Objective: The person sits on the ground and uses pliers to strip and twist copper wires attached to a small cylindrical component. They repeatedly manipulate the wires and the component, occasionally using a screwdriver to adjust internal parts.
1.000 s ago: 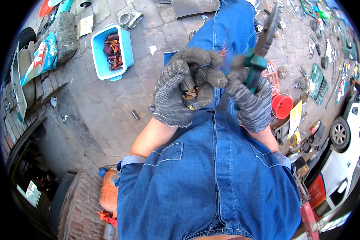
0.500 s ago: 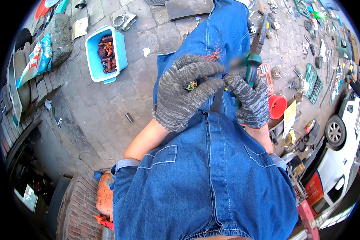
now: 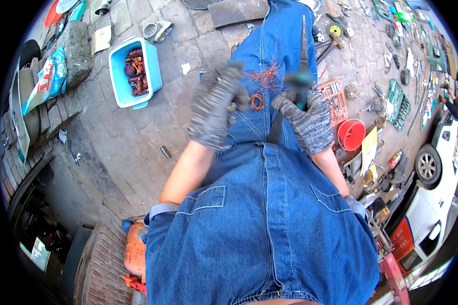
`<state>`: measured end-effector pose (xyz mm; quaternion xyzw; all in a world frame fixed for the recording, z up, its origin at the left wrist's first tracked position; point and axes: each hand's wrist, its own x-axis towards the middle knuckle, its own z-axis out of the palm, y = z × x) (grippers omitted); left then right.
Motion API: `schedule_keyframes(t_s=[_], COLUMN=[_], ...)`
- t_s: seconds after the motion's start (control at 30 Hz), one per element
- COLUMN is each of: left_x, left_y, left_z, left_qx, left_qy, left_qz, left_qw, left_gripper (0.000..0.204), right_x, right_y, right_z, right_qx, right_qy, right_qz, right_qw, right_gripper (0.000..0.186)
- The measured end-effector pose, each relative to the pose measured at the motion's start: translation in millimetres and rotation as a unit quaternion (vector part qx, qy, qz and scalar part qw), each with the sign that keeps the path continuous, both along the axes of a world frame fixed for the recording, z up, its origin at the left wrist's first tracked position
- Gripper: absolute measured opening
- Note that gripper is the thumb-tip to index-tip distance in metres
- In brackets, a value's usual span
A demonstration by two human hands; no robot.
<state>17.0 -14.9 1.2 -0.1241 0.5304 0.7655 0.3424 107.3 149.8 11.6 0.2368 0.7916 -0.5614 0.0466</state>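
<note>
The head view is showing you sitting over a stone floor point(image 3: 137, 132) in a long blue denim apron point(image 3: 264, 213). Both of your hands are wearing grey knit gloves.

Your left hand point(image 3: 213, 104) is looking blurry. Its grip is curling partly closed, but I cannot tell if it is pinching anything. Your right hand point(image 3: 305, 119) is wrapping its grip tight around the dark handle of a long tool point(image 3: 303, 61), maybe a cutter, that is pointing up and away from you.

A little ring of copper wire point(image 3: 256, 101) is lying on the apron between your two hands. More loose copper strands point(image 3: 267, 76) are spreading out just above it.

Here is what could go wrong. The thin strands are sitting loose on slanted cloth, so they could be sliding off onto the floor if your knees are shifting. The tool tip is pointing close to your lap, so a slip could be poking the cloth or your other hand.

The tool's tip is hard to make out against the apron, and part of its handle is smudged. A blue tub point(image 3: 118, 76) of rusty brown bits is sitting off to your left. A red bowl point(image 3: 351, 134) is sitting to your right.
</note>
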Motion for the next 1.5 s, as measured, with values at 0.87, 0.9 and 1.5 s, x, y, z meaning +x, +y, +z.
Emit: schedule_keyframes(t_s=[0.87,0.9,1.5], left_x=[6.6,6.8,19.8], left_y=[12.7,15.6,17.1], left_z=[12.4,16.6,18.8], left_qx=[0.447,0.437,0.232], left_qy=[-0.014,-0.012,0.021], left_qz=[0.087,0.099,-0.013], left_qw=[0.890,0.894,0.972], left_gripper=[0.058,0.059,0.047], right_x=[-11.0,-9.5,-2.1], right_y=[-38.0,-36.2,-15.8], right_z=[20.4,21.3,20.1], right_qx=[0.011,0.024,0.006], right_qy=[0.126,0.092,0.281], right_qz=[0.000,0.022,-0.072], right_qw=[0.992,0.995,0.957], right_gripper=[0.039,0.043,0.037])
